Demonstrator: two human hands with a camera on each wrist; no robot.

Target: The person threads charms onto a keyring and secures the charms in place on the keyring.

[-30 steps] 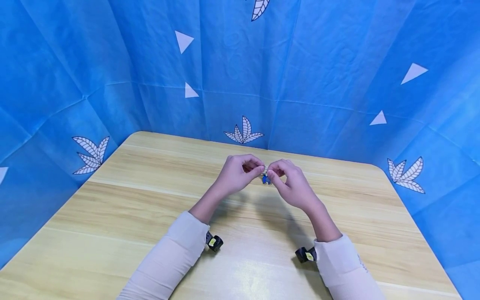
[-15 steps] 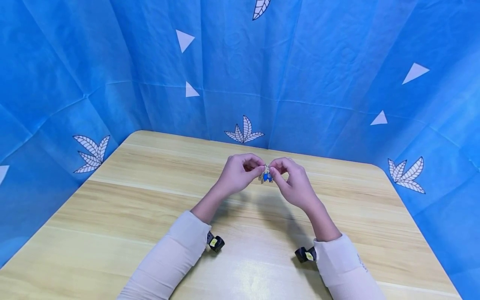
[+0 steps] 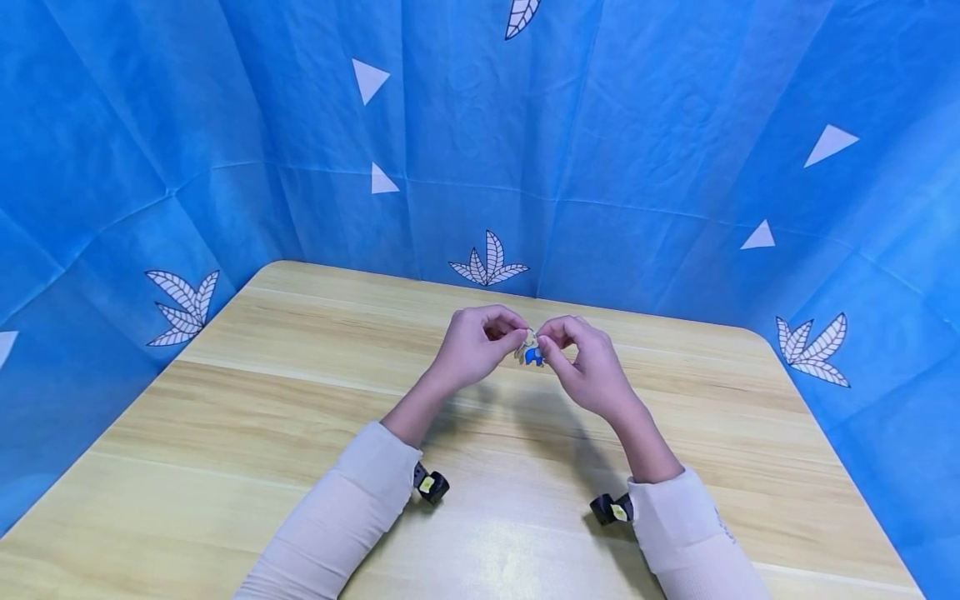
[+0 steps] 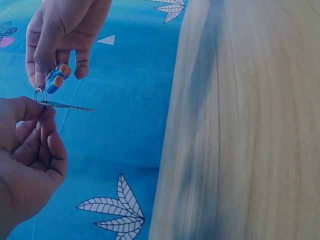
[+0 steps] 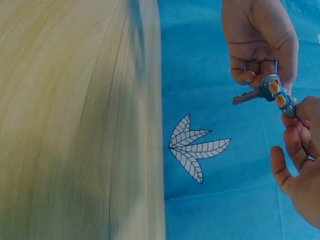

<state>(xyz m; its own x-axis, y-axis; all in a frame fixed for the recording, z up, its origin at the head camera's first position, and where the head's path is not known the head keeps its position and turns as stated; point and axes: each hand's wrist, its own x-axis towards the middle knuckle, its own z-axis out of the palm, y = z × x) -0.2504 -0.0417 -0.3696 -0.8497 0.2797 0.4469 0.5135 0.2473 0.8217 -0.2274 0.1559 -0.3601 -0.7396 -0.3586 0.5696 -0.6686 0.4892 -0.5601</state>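
Observation:
Over the far half of the table, my left hand and right hand meet almost fingertip to fingertip. A silver key is pinched between the left thumb and fingers by its head, its blade hanging free. The right thumb and fingers pinch a metal key ring that comes right up to the key's head. From the ring dangles a small blue elephant-shaped charm with orange feet. In the right wrist view this charm overlaps the key head. Whether the ring passes through the key's hole I cannot tell.
The light wooden table spreads beneath both forearms. A blue curtain with white leaf and triangle prints hangs close behind its far edge. Black wrist cameras sit at the left cuff and right cuff.
The blue charm has turned to show its broad side, and the key beside it shows more clearly. Both hands stay nearly in place, fingertips shifting only slightly.

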